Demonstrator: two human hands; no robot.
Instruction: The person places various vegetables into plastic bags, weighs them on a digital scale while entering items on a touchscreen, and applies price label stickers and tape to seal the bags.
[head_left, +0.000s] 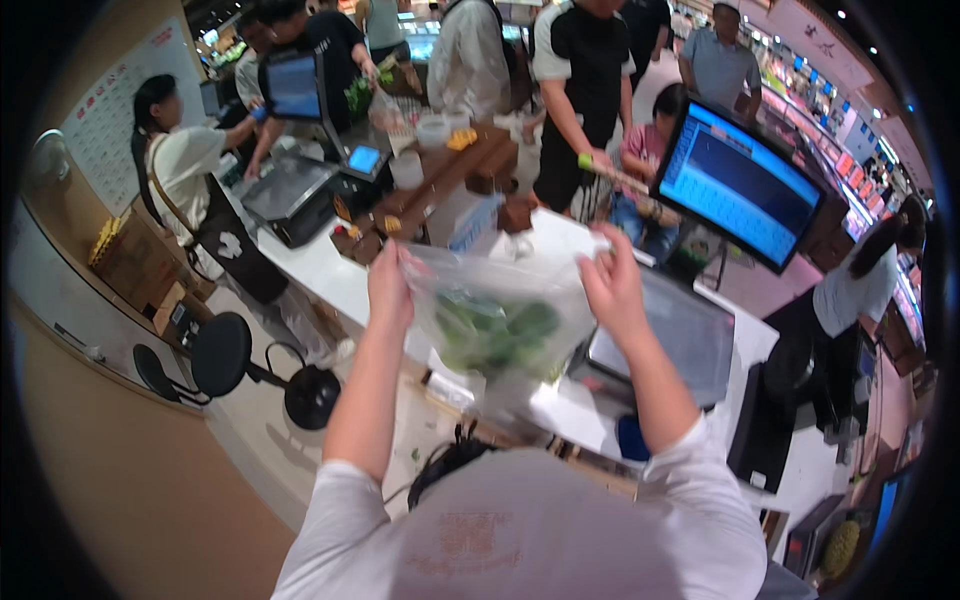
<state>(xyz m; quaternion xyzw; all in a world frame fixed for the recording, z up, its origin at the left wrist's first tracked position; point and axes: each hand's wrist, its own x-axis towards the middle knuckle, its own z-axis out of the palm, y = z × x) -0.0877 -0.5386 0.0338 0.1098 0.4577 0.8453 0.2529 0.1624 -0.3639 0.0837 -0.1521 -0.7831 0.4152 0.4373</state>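
A clear plastic bag (510, 322) with green leafy vegetables (499, 334) inside hangs in front of me, above the white counter. My left hand (390, 285) grips the bag's upper left corner. At the bag's upper right corner, my right hand (613, 277) has its fingers bent near the plastic; blur hides whether they pinch it. To the right of the bag lies a metal weighing plate (675, 337), partly behind my right forearm. A lit monitor (739, 180) stands beyond that plate.
A second scale (292, 187) with a screen stands at the counter's far left, where a co-worker in a dark apron (244, 240) reaches across. Black stools (221, 352) stand on the floor at left. A person across the counter holds out a long item with a green end (611, 172).
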